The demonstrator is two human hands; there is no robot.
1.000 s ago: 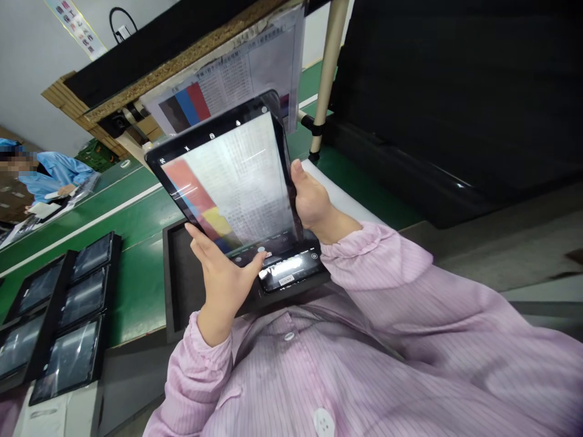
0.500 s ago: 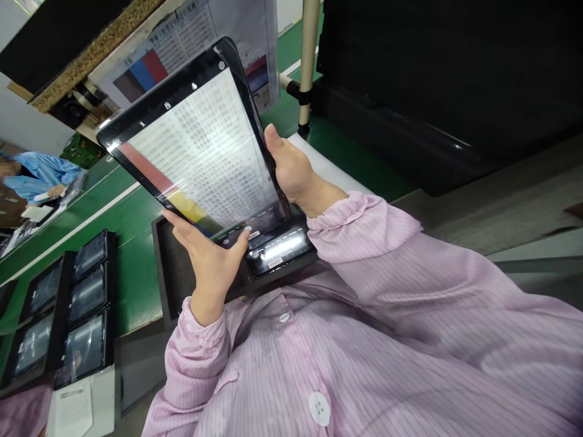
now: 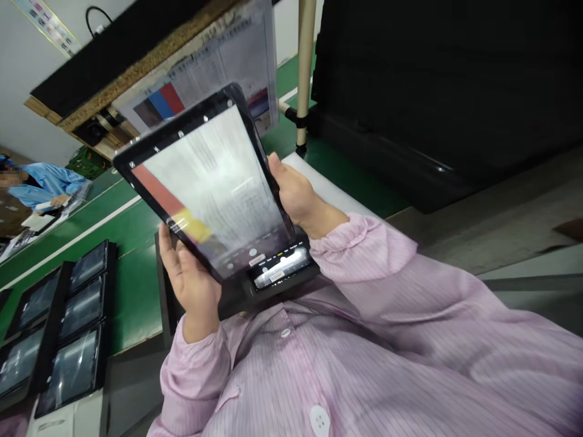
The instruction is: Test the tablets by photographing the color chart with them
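Held up in front of me is a tablet (image 3: 214, 188) with a black frame, its screen lit with a blurred camera picture of a chart and coloured blocks. My right hand (image 3: 298, 194) grips its right edge, thumb along the frame. At the lower left edge, my left hand (image 3: 191, 282) supports it, with the fingers partly behind. Below, a second tablet (image 3: 282, 267) with a lit screen lies in a black tray (image 3: 166, 297), partly covered by the held one.
Black trays with several tablets (image 3: 82, 306) stand on the green bench (image 3: 136, 285) at left. Behind the held tablet hangs a printed chart (image 3: 200, 79) under a chipboard shelf (image 3: 136, 67). A beige pipe post (image 3: 306, 73) rises beyond. A person in blue (image 3: 50, 182) sits far left.
My left thumb has lifted off the screen's lower edge, and the left hand has opened out along the side. The tablet sits lower in view, and its picture has blurred.
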